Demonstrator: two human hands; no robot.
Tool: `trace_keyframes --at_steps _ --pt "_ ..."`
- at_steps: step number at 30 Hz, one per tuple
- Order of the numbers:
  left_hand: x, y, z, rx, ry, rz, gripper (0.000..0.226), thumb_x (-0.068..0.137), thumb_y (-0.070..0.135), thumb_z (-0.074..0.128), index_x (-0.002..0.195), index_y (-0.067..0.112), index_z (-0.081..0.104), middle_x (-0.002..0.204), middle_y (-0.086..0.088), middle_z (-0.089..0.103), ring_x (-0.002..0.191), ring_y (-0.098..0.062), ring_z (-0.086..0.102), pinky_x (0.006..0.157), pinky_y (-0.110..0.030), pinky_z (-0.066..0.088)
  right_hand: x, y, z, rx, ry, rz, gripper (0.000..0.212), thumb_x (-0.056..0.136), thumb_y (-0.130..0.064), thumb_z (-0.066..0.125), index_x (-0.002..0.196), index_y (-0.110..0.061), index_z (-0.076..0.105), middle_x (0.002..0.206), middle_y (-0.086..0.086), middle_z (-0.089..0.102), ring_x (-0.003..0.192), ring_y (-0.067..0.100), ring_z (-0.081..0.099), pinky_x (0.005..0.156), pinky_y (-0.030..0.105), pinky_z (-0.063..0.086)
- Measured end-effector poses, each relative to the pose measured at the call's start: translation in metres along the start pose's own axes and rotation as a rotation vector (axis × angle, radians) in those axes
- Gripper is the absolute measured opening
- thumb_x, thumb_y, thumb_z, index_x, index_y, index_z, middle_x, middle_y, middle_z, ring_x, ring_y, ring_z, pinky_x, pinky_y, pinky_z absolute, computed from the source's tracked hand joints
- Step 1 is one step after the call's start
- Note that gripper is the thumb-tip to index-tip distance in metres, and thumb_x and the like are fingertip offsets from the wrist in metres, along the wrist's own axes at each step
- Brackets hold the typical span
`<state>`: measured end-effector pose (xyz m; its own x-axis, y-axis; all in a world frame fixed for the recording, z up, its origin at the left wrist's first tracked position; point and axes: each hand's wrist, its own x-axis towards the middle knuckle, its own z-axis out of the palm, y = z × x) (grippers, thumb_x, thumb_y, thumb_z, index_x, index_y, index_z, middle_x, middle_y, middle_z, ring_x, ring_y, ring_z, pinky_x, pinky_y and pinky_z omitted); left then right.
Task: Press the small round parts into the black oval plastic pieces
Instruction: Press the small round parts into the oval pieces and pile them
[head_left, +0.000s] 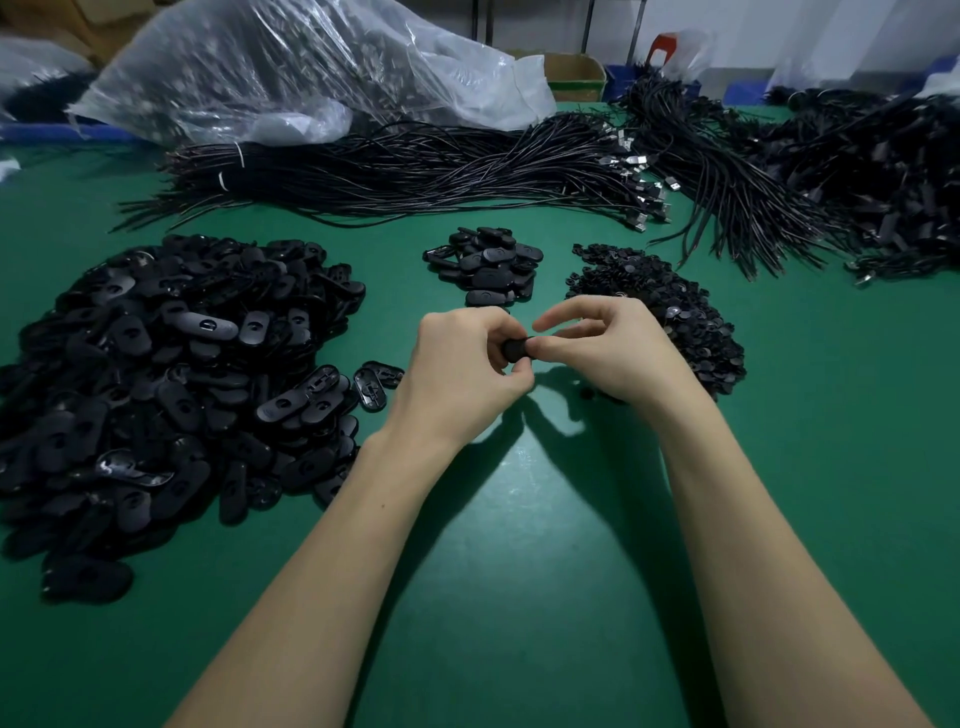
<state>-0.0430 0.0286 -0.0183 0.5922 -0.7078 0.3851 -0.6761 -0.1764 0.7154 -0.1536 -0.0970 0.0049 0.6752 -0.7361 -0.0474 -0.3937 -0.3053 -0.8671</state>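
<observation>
My left hand (467, 364) and my right hand (602, 348) meet above the middle of the green table (519, 519). Between them is one black oval piece (515, 349), pinched by fingers of both hands and mostly hidden by them. Whether a small round part sits in it cannot be seen. A big heap of black oval pieces (171, 374) lies to the left. A pile of small round parts (670, 306) lies just right of my right hand. A smaller pile of oval pieces (488, 265) sits beyond the hands.
Bundles of black cables (415, 171) stretch across the far side of the table, with more cables (831, 182) heaped at the far right. A large clear plastic bag (291, 67) of cables lies at the back left. A cardboard box (576, 75) stands behind.
</observation>
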Motion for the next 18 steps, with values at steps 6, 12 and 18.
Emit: trace_keyframes --at_steps 6,12,18 --pt "0.001 0.005 -0.004 -0.193 -0.03 -0.074 0.018 0.08 0.007 0.078 0.094 0.018 0.079 0.078 0.011 0.075 0.073 0.002 0.07 0.071 -0.011 0.054 -0.001 0.005 -0.008 0.209 -0.096 0.083 0.008 0.079 -0.027 0.087 0.085 -0.026 0.083 0.066 -0.01 0.069 0.052 0.007 0.047 0.048 0.018 0.036" --pt "0.004 0.004 -0.012 -0.399 -0.077 -0.248 0.016 0.086 0.01 0.076 0.094 0.024 0.078 0.086 0.007 0.079 0.084 -0.01 0.075 0.088 -0.029 0.058 -0.002 0.003 -0.008 0.182 -0.057 -0.077 0.004 0.083 -0.024 0.085 0.086 -0.025 0.082 0.074 -0.01 0.076 0.053 -0.001 0.054 0.049 0.01 0.042" --pt "0.005 0.003 -0.012 -0.396 -0.058 -0.28 0.018 0.084 0.008 0.077 0.091 0.024 0.079 0.084 0.007 0.079 0.084 -0.009 0.075 0.091 -0.033 0.059 -0.002 -0.002 -0.007 0.023 -0.012 -0.144 0.004 0.085 -0.022 0.083 0.086 -0.026 0.081 0.071 -0.011 0.076 0.057 -0.006 0.061 0.054 0.013 0.045"
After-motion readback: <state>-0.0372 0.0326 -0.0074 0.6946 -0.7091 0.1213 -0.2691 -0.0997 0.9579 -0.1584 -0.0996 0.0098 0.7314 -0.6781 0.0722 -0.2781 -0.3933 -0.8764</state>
